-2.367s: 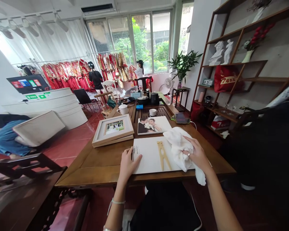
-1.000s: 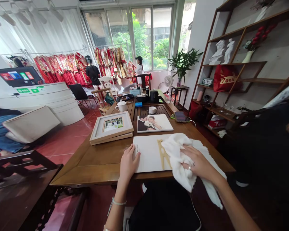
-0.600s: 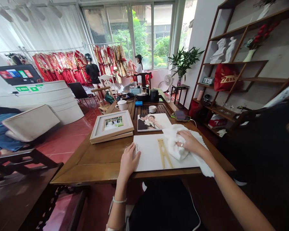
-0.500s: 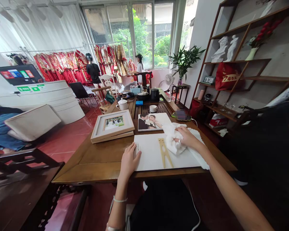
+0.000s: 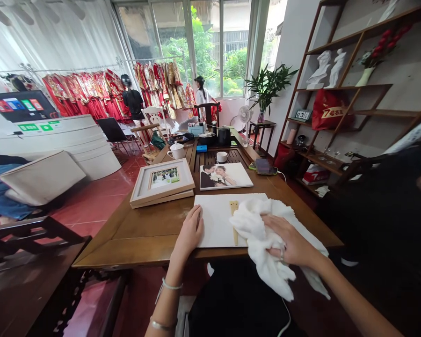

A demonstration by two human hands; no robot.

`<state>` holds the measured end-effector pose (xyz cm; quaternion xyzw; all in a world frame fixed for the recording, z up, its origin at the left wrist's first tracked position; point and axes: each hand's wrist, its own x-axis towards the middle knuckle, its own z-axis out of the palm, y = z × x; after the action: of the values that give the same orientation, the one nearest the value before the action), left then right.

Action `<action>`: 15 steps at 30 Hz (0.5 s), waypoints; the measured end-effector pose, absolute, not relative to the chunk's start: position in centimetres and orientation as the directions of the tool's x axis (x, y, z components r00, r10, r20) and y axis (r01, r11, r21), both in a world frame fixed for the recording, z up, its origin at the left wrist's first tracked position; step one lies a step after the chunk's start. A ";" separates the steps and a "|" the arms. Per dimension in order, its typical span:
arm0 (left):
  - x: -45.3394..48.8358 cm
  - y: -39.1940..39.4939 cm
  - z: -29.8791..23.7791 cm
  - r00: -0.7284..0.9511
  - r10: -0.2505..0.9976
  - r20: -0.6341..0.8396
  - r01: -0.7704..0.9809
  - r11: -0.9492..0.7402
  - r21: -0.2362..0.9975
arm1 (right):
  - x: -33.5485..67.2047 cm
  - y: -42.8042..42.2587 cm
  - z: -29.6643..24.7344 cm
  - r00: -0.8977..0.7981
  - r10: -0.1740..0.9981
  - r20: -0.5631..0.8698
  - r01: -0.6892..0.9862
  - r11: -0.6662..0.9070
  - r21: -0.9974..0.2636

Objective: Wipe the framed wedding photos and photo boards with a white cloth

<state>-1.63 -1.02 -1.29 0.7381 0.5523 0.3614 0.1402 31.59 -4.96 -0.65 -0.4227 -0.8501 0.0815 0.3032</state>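
A flat white board (image 5: 217,220) lies at the near edge of the wooden table (image 5: 150,234), with a thin wooden strip (image 5: 234,220) on it. My left hand (image 5: 191,231) rests flat on the board's left edge, fingers stretched out. My right hand (image 5: 289,241) presses a crumpled white cloth (image 5: 263,243) onto the board's near right part. The cloth hangs over the table edge and covers part of the strip.
A framed photo (image 5: 163,181) and a photo print (image 5: 224,176) lie farther back, then a phone (image 5: 264,167), cups and a tea tray (image 5: 212,157). A shelf unit (image 5: 340,93) stands right. A person in black (image 5: 400,196) sits at right. Two people stand by red garments (image 5: 91,91).
My right hand swept the cloth from the board's far right corner back toward me, down to the near edge. My left hand stayed on the board's left edge.
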 end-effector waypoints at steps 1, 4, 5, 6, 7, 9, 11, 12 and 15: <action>-1.5 -1.0 -1.3 0.120 0.918 0.378 0.714 -0.345 0.609 | 31.8 -5.2 -0.8 -0.462 0.769 0.442 0.666 0.630 -0.399; -1.3 -1.0 -1.4 0.104 0.920 0.377 0.710 -0.334 0.620 | 32.5 -3.9 -0.8 -0.441 0.791 0.425 0.684 0.602 -0.412; -1.2 -1.0 -1.4 0.106 0.921 0.376 0.707 -0.335 0.622 | 32.5 -2.8 -0.7 -0.427 0.800 0.423 0.694 0.589 -0.414; -1.2 -0.9 -1.4 0.115 0.921 0.373 0.705 -0.340 0.622 | 32.5 -1.5 -0.5 -0.410 0.808 0.422 0.705 0.575 -0.415; -1.1 -0.9 -1.3 0.128 0.920 0.371 0.703 -0.348 0.620 | 32.4 -0.2 -0.3 -0.392 0.817 0.422 0.718 0.559 -0.416; -1.2 -0.8 -1.2 0.149 0.917 0.371 0.704 -0.361 0.611 | 31.7 2.5 0.3 -0.364 0.837 0.409 0.743 0.525 -0.415; -1.2 -0.7 -1.0 0.154 0.914 0.376 0.713 -0.366 0.597 | 30.7 4.7 1.0 -0.347 0.855 0.386 0.762 0.497 -0.415; -1.2 -0.6 -0.9 0.155 0.912 0.379 0.720 -0.367 0.589 | 30.0 5.5 1.3 -0.341 0.862 0.375 0.770 0.485 -0.415; -1.1 -0.5 -0.5 0.163 0.906 0.391 0.740 -0.375 0.559 | 27.9 6.3 1.9 -0.323 0.870 0.373 0.762 0.473 -0.442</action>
<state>-1.10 -0.47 -0.54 0.7532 0.5462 0.3466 0.1196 27.87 6.34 1.95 -0.5049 -0.8080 0.0930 0.2890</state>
